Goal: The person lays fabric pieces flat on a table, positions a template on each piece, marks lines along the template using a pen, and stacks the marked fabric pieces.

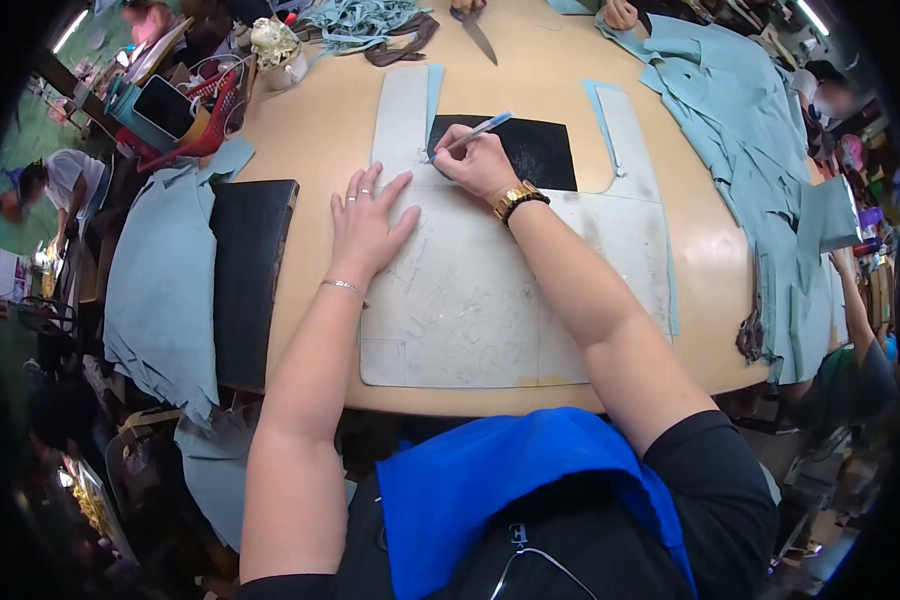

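Observation:
A large pale pattern board (pixel 470 290) with a U-shaped cut-out lies over light blue material (pixel 435 85), which shows along its edges. A black sheet (pixel 545 150) shows inside the cut-out. My left hand (pixel 368 222) rests flat on the board's left part, fingers spread and holding nothing. In my right hand (pixel 475 165) is a blue-and-clear pen (pixel 490 123), its tip at the board's inner edge, left of the cut-out.
Light blue pieces lie on a black board (pixel 250 280) at the left and in a heap (pixel 720 110) at the right. Dark-handled scissors (pixel 752 330) lie at the right edge. Another person's hand holds scissors (pixel 478 35) at the far side. A red basket (pixel 205 130) stands back left.

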Motion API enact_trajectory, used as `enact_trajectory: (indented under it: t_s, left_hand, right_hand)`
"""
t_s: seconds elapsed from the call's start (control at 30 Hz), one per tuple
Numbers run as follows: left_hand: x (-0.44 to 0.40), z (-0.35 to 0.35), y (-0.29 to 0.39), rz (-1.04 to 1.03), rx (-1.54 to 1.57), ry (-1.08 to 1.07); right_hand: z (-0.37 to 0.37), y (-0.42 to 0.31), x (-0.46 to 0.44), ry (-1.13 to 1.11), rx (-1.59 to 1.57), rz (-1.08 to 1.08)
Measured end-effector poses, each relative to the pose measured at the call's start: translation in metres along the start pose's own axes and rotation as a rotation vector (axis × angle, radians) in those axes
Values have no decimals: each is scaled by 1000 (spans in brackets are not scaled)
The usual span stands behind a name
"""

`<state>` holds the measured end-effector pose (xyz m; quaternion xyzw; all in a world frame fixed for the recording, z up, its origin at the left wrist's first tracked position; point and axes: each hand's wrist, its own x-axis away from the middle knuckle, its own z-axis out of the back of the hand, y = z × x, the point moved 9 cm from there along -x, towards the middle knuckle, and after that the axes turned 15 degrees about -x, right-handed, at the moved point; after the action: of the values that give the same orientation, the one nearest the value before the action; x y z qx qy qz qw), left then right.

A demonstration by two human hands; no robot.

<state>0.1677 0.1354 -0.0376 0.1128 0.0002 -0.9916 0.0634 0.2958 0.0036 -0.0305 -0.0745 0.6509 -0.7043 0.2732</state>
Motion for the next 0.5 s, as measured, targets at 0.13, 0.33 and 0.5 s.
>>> enact_trajectory:
  t_s: [0.13, 0.33, 0.5]
  left_hand:
    - [0, 0, -1, 9, 13, -8]
    - [0, 1, -1, 14, 26, -15]
    - [-1, 1, -1, 20, 23, -28]
  right_hand:
    - [-1, -3, -2, 1, 52, 60]
    - [-4, -3, -1, -20, 58, 63]
    - [-4, -1, -2, -22, 58, 89]
